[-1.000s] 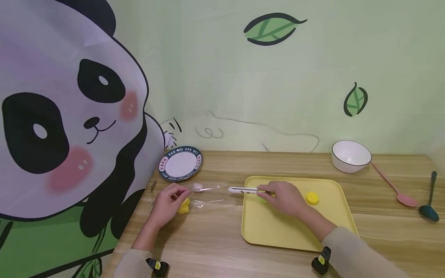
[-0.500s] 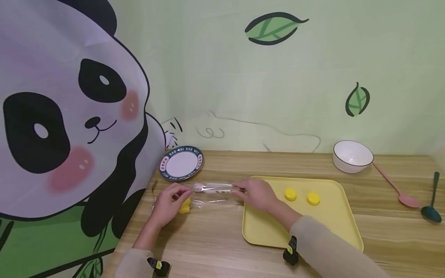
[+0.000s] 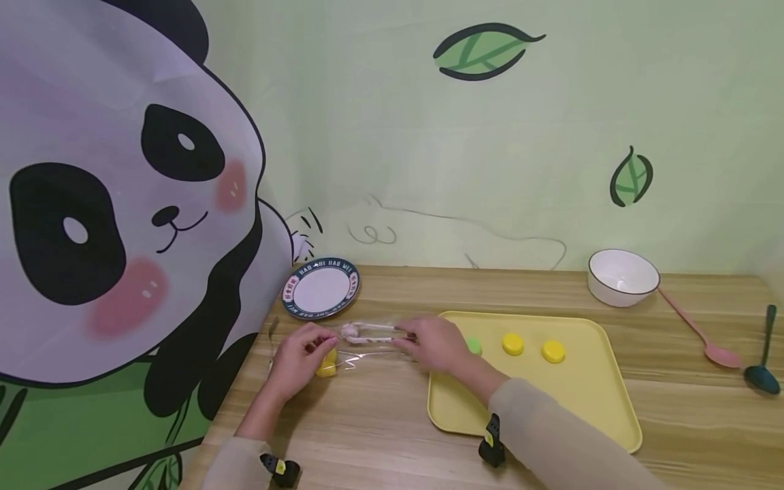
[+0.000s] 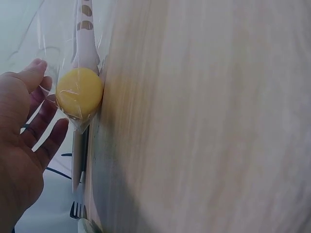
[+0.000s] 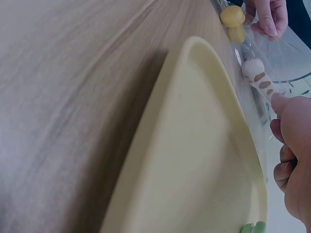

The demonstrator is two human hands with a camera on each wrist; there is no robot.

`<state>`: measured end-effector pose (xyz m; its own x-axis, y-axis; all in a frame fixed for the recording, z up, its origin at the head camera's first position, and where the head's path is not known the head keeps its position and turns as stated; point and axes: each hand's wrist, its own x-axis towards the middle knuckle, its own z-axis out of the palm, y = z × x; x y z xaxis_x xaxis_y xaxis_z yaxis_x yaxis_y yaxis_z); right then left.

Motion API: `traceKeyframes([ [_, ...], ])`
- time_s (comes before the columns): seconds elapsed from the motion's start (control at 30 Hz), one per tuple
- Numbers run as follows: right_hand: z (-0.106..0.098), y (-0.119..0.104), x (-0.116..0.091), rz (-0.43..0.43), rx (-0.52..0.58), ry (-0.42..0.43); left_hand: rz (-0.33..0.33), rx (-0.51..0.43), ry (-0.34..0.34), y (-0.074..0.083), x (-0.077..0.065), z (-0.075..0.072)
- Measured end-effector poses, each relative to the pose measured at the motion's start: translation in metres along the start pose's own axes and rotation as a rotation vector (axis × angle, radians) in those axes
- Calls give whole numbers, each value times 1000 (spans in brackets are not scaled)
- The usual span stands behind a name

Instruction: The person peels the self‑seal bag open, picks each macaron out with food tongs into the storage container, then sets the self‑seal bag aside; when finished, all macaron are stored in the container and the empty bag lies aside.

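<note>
In the head view my left hand [image 3: 300,364] pinches the edge of a clear plastic bag [image 3: 361,359] between thumb and finger. My right hand [image 3: 431,344] grips small white tongs [image 3: 376,339] with brown spots, their two arms spread apart inside the bag. A pale round piece [image 3: 350,331] lies at the tongs' tips; whether they touch it I cannot tell. Yellow pieces [image 3: 327,365] show at the bag's near left, partly behind my left hand. The left wrist view shows a yellow round piece [image 4: 79,93] inside the bag, close to my fingers.
A yellow tray [image 3: 527,401] bears two yellow discs [image 3: 512,344] [image 3: 553,351] and a green disc [image 3: 474,346]. Behind stand a blue-rimmed plate [image 3: 321,289] and a white bowl [image 3: 623,278]. A pink spoon [image 3: 721,355], dark ladle [image 3: 761,379] and fork [image 3: 271,333] lie at the sides.
My right hand has moved left from over the tray, carrying the tongs into the bag. The tongs' arms have spread apart, and the discs on the tray are uncovered. My left hand stays put.
</note>
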<state>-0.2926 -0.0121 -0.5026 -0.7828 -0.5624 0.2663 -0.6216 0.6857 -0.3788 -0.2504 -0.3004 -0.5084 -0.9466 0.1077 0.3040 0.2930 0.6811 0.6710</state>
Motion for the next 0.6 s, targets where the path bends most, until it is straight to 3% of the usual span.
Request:
traceKeyframes([
  [0.3, -2, 6, -8, 27, 8, 16, -1, 2, 14, -1, 0, 1],
  [0.6, -29, 23, -41, 13, 12, 62, 10, -3, 35, 2, 0, 2],
])
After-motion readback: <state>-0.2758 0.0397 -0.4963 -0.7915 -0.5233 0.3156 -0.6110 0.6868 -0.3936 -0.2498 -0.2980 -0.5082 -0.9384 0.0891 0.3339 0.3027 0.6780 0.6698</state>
